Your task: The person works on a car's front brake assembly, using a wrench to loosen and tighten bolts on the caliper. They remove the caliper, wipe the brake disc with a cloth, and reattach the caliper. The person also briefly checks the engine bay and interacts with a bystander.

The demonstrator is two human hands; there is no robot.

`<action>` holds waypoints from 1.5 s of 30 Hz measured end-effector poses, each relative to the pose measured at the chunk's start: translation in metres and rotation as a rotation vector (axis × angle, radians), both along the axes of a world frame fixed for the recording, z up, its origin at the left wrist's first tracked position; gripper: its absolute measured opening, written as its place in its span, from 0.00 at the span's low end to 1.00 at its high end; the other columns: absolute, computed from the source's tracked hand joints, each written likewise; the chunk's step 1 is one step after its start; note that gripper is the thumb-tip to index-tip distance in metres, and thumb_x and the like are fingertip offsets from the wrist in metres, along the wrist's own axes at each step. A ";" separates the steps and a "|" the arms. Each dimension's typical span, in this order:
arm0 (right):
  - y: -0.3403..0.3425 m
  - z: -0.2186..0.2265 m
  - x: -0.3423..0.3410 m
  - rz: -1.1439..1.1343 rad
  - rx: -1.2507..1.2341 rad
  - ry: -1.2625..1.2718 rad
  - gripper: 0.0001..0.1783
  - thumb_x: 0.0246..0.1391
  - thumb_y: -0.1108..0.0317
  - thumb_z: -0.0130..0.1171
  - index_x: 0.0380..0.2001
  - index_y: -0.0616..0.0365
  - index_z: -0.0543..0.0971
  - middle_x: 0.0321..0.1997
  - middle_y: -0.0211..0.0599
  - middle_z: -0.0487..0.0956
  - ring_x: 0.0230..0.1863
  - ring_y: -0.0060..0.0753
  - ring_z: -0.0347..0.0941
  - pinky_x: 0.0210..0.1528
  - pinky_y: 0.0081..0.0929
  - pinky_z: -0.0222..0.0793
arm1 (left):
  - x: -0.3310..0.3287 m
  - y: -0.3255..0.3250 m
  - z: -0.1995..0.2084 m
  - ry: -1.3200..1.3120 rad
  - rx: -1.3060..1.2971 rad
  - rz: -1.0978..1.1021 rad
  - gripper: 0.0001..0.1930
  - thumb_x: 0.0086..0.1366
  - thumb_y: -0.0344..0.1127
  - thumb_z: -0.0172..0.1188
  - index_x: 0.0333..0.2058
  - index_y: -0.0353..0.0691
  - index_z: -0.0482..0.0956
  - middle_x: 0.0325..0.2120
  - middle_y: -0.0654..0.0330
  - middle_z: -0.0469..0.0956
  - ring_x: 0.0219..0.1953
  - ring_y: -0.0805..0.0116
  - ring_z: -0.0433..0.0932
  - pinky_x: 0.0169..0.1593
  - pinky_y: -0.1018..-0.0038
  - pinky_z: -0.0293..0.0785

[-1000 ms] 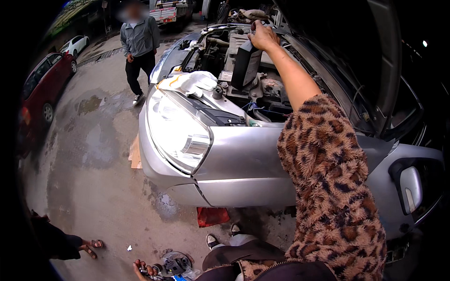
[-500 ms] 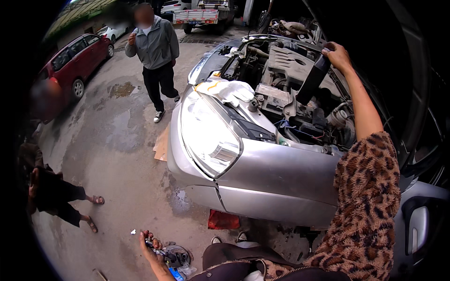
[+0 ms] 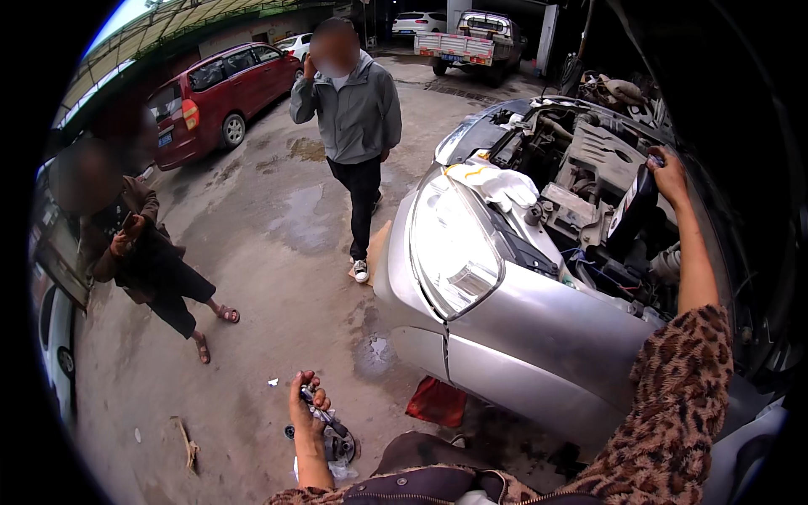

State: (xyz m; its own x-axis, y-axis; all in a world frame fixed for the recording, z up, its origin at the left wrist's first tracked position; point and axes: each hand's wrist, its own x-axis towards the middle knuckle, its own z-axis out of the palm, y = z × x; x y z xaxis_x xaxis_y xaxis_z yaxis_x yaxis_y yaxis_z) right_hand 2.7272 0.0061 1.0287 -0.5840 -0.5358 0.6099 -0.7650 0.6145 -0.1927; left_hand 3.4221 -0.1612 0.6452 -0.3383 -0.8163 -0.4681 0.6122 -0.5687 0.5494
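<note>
My right hand [image 3: 671, 178] grips the top end of a flat black plastic bottle [image 3: 631, 209]. It holds the bottle upright and slightly tilted over the open engine bay [image 3: 589, 160] of a silver car. A pale label shows on the bottle's side; its lower end is close to the engine parts. My left hand [image 3: 308, 417] is low, away from the car, its fingers curled round a slim dark and silvery thing [image 3: 317, 411] whose kind I cannot make out. A white work glove [image 3: 497, 183] with a yellow cuff edge lies by the car's headlight [image 3: 454, 252].
A person in a grey jacket [image 3: 358, 109] stands beyond the front bumper. Another person [image 3: 160, 261] is at left, holding a phone. On the ground are a red cloth-like piece [image 3: 436, 402], metal parts [image 3: 341, 444] and a stick [image 3: 187, 444]. A red van [image 3: 227, 93] is parked behind.
My view has swung left, so the car sits further right. The bottle has turned to show its label. My left hand has come up, and the person at left shows more fully.
</note>
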 end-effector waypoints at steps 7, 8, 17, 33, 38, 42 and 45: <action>0.012 -0.009 -0.008 0.019 -0.072 -0.013 0.16 0.56 0.66 0.57 0.49 0.51 0.80 0.48 0.45 0.81 0.53 0.44 0.76 0.55 0.32 0.68 | 0.035 0.008 0.007 0.031 0.026 0.036 0.13 0.63 0.48 0.59 0.34 0.44 0.79 0.24 0.65 0.76 0.12 0.79 0.61 0.15 0.81 0.54; 0.005 -0.013 0.005 -0.014 -0.046 -0.037 0.17 0.56 0.66 0.57 0.50 0.51 0.79 0.49 0.46 0.80 0.53 0.45 0.76 0.55 0.32 0.67 | 0.045 0.010 0.007 0.003 0.030 0.034 0.14 0.63 0.48 0.59 0.34 0.43 0.78 0.25 0.65 0.75 0.13 0.78 0.61 0.16 0.79 0.56; 0.005 -0.006 0.062 -0.399 0.193 0.099 0.26 0.60 0.58 0.55 0.61 0.46 0.69 0.59 0.53 0.72 0.60 0.56 0.68 0.59 0.41 0.65 | 0.064 0.017 -0.001 0.143 0.118 0.013 0.12 0.63 0.46 0.59 0.34 0.43 0.77 0.25 0.65 0.74 0.13 0.80 0.61 0.16 0.82 0.55; -0.062 -0.327 0.574 0.713 0.106 -1.142 0.38 0.62 0.59 0.54 0.67 0.61 0.50 0.59 0.62 0.68 0.60 0.59 0.68 0.61 0.40 0.63 | -0.057 0.003 0.015 0.027 -0.183 -0.114 0.14 0.67 0.38 0.50 0.45 0.33 0.72 0.30 0.56 0.74 0.22 0.69 0.72 0.26 0.73 0.72; -0.042 -0.335 0.555 0.424 0.075 -1.011 0.31 0.59 0.65 0.57 0.61 0.64 0.60 0.53 0.58 0.74 0.55 0.54 0.72 0.55 0.38 0.67 | -0.082 0.022 0.009 -0.030 -0.407 -0.343 0.16 0.70 0.39 0.46 0.48 0.33 0.71 0.38 0.54 0.76 0.37 0.68 0.75 0.43 0.73 0.72; -0.038 -0.333 0.551 0.401 -0.132 -1.054 0.22 0.56 0.71 0.59 0.53 0.67 0.70 0.42 0.52 0.80 0.43 0.40 0.79 0.44 0.31 0.71 | -0.089 0.029 0.017 -0.073 -0.627 -0.454 0.20 0.72 0.40 0.43 0.54 0.32 0.69 0.46 0.52 0.75 0.48 0.66 0.73 0.55 0.72 0.68; -0.027 -0.325 0.548 0.396 -0.315 -1.007 0.19 0.55 0.67 0.59 0.48 0.63 0.73 0.38 0.56 0.79 0.43 0.59 0.76 0.42 0.43 0.71 | -0.087 0.036 0.031 0.131 -0.474 -0.570 0.23 0.73 0.42 0.45 0.59 0.32 0.63 0.48 0.54 0.73 0.48 0.68 0.73 0.54 0.72 0.69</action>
State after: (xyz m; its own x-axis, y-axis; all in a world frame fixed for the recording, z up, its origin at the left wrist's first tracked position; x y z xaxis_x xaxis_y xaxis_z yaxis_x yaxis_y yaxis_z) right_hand 3.2754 -0.0213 0.7039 -0.7095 -0.6978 0.0981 -0.3040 0.1776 -0.9360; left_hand 3.3353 -0.1257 0.6765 -0.7975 -0.6022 -0.0370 0.3708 -0.5375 0.7573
